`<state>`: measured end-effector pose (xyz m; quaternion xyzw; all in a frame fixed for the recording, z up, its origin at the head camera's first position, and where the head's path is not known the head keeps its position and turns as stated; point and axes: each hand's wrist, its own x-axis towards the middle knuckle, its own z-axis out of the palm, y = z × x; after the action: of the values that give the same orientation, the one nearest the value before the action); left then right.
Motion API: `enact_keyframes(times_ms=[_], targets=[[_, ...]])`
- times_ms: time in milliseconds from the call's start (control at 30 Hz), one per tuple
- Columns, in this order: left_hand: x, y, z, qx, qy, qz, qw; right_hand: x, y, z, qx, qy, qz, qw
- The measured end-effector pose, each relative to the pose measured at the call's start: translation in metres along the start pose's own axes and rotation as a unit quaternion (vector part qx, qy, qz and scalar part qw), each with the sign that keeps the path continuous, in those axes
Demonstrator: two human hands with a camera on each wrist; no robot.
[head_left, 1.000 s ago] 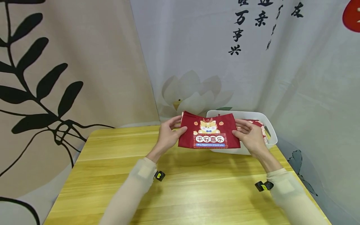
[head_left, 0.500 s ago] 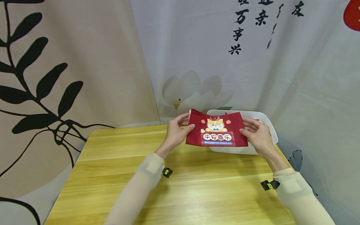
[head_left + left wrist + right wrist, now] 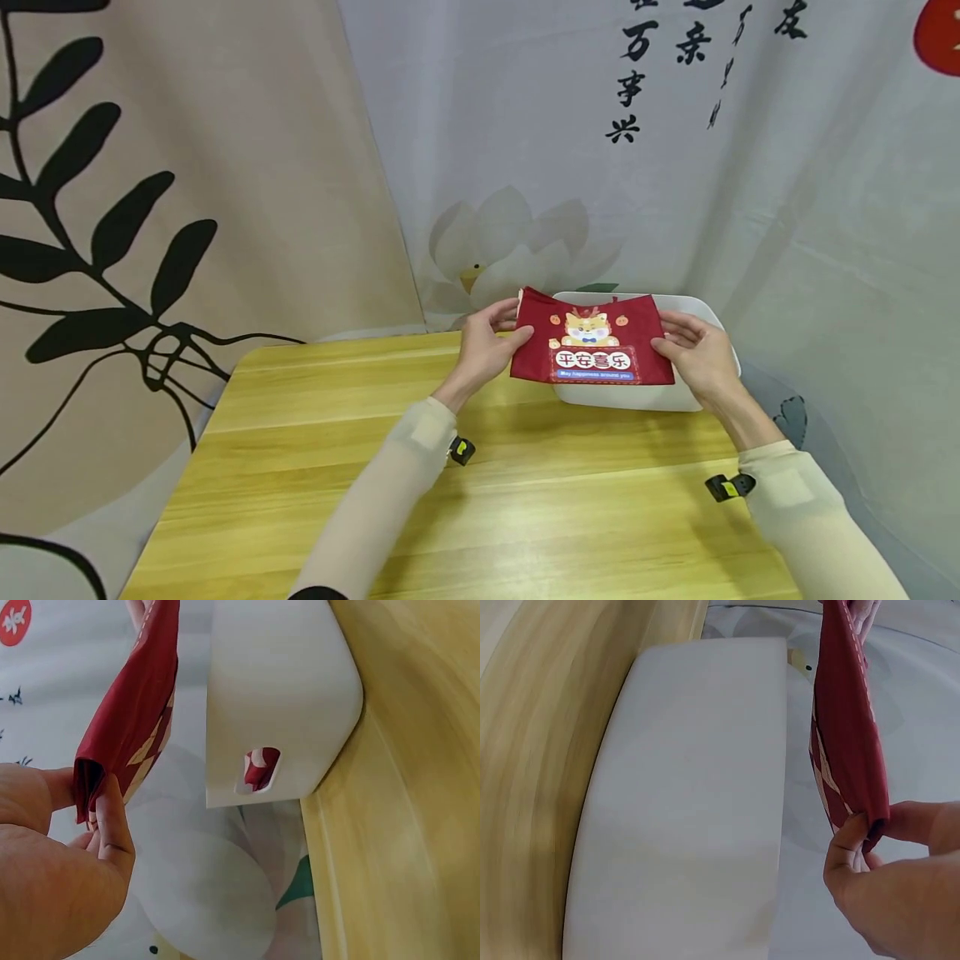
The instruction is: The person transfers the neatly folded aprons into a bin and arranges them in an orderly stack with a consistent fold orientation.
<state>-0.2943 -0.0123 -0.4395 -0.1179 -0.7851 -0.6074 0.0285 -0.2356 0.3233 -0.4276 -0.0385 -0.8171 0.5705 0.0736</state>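
Note:
A folded red cloth piece hangs level, its front printed with a cartoon dog, white characters and a blue strip. My left hand pinches its left end, thumb in front and fingers behind. At the other end my right hand pinches it the same way. In the left wrist view the cloth shows layered folds at its end and a red-and-cream checked back. Just behind and below it stands a white plastic bin, clear of the cloth in both wrist views.
Through the bin's handle slot, red-and-cream cloth shows inside. The bin stands on a yellow wooden table near its far right corner. A printed curtain hangs behind the table's back edge.
Both hands have moved right and slightly up with the red cloth between them. It now covers more of the bin's front and opening in the head view.

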Motion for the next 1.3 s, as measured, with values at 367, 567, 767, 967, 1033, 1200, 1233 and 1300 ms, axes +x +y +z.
enact_keyframes(times_ms=[367, 567, 767, 967, 1033, 1200, 1233, 1300], targets=[[0.012, 0.006, 0.017, 0.007, -0.007, -0.003, 0.9999, 0.009, 0.007, -0.012, 0.023, -0.003, 0.014, 0.9996], [0.019, 0.006, 0.029, 0.021, -0.008, -0.012, 0.9997, 0.015, 0.013, -0.02, 0.007, 0.009, 0.026, 0.9996], [0.026, 0.005, 0.039, 0.024, -0.012, -0.013, 0.9996, 0.022, 0.019, -0.026, 0.003, 0.022, 0.03, 0.9993], [0.031, 0.006, 0.047, 0.022, -0.012, -0.011, 0.9996, 0.025, 0.02, -0.031, 0.003, 0.03, 0.021, 0.9993], [0.032, 0.006, 0.05, 0.023, -0.013, -0.009, 0.9996, 0.025, 0.02, -0.032, 0.005, 0.033, 0.02, 0.9992], [0.036, 0.005, 0.056, 0.026, -0.021, -0.014, 0.9994, 0.026, 0.023, -0.036, -0.006, 0.037, 0.027, 0.9989], [0.036, 0.004, 0.058, 0.026, -0.023, -0.015, 0.9993, 0.026, 0.025, -0.037, -0.008, 0.038, 0.03, 0.9988], [0.038, 0.003, 0.061, 0.025, -0.025, -0.021, 0.9991, 0.028, 0.028, -0.039, -0.012, 0.039, 0.035, 0.9986]])
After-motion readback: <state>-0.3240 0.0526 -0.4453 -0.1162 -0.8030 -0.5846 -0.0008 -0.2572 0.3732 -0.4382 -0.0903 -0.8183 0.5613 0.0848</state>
